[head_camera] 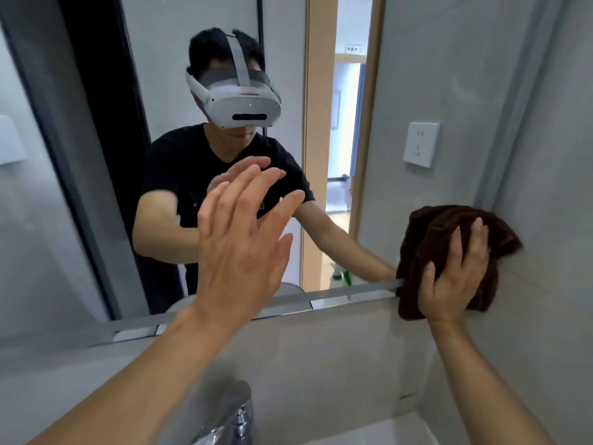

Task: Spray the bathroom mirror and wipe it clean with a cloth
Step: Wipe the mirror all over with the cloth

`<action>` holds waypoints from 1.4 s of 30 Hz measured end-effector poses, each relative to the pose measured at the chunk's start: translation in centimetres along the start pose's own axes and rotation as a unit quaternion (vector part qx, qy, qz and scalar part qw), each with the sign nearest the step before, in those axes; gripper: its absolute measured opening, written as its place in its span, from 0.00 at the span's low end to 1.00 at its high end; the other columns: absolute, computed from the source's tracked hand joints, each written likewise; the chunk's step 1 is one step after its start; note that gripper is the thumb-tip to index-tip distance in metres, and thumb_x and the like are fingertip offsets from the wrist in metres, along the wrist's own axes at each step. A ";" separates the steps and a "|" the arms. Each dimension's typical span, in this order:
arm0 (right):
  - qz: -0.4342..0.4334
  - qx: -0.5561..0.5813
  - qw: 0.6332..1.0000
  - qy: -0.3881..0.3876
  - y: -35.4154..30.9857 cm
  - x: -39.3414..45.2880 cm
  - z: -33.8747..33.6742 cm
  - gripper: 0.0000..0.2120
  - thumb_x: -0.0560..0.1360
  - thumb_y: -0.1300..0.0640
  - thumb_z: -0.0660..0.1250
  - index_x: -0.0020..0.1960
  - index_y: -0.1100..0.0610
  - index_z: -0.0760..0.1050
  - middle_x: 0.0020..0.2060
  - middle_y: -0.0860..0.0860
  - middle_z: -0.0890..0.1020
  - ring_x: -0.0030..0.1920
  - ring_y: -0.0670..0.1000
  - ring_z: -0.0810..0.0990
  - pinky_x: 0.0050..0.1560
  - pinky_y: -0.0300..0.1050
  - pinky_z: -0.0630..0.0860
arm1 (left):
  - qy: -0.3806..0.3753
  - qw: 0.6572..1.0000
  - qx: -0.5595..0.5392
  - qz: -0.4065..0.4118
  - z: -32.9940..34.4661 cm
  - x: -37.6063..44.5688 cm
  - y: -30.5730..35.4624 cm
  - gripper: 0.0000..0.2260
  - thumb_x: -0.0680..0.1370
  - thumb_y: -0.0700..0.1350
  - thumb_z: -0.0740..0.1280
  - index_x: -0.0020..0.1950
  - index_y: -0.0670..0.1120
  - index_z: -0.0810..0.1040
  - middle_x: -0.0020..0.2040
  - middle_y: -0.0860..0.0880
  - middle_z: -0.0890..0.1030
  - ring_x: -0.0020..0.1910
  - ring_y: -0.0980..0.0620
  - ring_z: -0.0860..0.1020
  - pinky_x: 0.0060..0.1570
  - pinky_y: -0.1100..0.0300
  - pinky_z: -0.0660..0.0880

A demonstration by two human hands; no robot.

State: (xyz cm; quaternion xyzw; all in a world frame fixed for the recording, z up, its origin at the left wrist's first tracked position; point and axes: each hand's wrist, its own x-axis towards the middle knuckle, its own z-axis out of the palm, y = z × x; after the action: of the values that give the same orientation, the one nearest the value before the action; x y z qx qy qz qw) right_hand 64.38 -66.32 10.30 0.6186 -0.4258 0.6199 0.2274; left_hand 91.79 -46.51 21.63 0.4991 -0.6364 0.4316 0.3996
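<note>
Brown terry cloth (449, 248) bunched under my right hand (455, 277), fingers curled into it, pressed at the frameless wall mirror (192, 91) lower right corner; left hand (240, 239) flat, fingers straight, empty

Pale grey tiled walls (337, 354) meet in a corner at right, where 1 white socket (421, 144) is mounted. Below, a chrome tap (229, 419) rises beside a white basin (394, 433).
</note>
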 end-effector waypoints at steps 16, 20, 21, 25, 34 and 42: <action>0.010 0.002 1.000 0.004 -17.2 -2.3 1.3 0.30 0.80 0.44 0.53 0.78 0.57 0.61 0.78 0.62 0.59 0.79 0.63 0.55 0.74 0.68 0.55 | -0.026 0.996 0.051 -0.062 -6.7 -6.7 -6.7 0.29 0.69 0.39 0.77 0.67 0.49 0.73 0.72 0.43 0.71 0.73 0.43 0.66 0.69 0.41 0.63; -0.088 0.036 0.995 -0.032 -26.8 -3.7 1.8 0.29 0.79 0.43 0.58 0.78 0.51 0.62 0.77 0.59 0.60 0.78 0.62 0.57 0.75 0.67 0.54 | -0.021 0.990 0.071 -0.121 -10.5 -8.3 -10.0 0.29 0.70 0.41 0.77 0.68 0.50 0.72 0.70 0.44 0.71 0.69 0.42 0.70 0.64 0.43 0.66; -0.117 0.045 0.991 -0.046 -29.2 -4.2 1.8 0.29 0.78 0.43 0.60 0.77 0.50 0.62 0.77 0.58 0.60 0.78 0.61 0.58 0.76 0.66 0.53 | -0.019 0.987 0.084 -0.137 -11.6 -8.7 -10.9 0.28 0.70 0.41 0.77 0.68 0.50 0.72 0.69 0.45 0.71 0.68 0.42 0.71 0.62 0.44 0.66; -0.219 0.065 0.969 -0.089 -37.7 -5.7 1.7 0.28 0.78 0.43 0.63 0.76 0.46 0.65 0.77 0.54 0.62 0.76 0.58 0.62 0.76 0.59 0.54 | -0.001 0.969 0.133 -0.206 -16.3 -10.0 -14.8 0.25 0.69 0.40 0.77 0.65 0.46 0.75 0.65 0.44 0.73 0.62 0.43 0.73 0.58 0.48 0.67; -0.460 0.106 0.857 -0.207 -48.2 -6.4 2.6 0.28 0.81 0.45 0.60 0.79 0.47 0.59 0.80 0.50 0.56 0.79 0.54 0.59 0.77 0.55 0.51 | 0.037 0.911 0.128 -0.389 -22.7 -16.1 -20.1 0.21 0.69 0.37 0.77 0.57 0.43 0.73 0.57 0.45 0.71 0.53 0.44 0.75 0.51 0.53 0.76; -0.575 0.134 0.771 -0.240 -54.9 -6.8 3.8 0.28 0.79 0.46 0.60 0.77 0.50 0.62 0.79 0.52 0.60 0.78 0.55 0.59 0.76 0.55 0.54 | 0.087 0.880 0.068 -0.462 -25.3 -18.5 -20.2 0.17 0.72 0.33 0.74 0.46 0.48 0.67 0.43 0.51 0.70 0.34 0.57 0.70 0.38 0.65 0.65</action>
State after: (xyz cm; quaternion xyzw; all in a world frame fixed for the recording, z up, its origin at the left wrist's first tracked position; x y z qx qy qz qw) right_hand 111.84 -38.40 16.84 0.9006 0.0560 0.2556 0.3470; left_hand 116.96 -19.75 15.09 0.7228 -0.2654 0.2825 0.5721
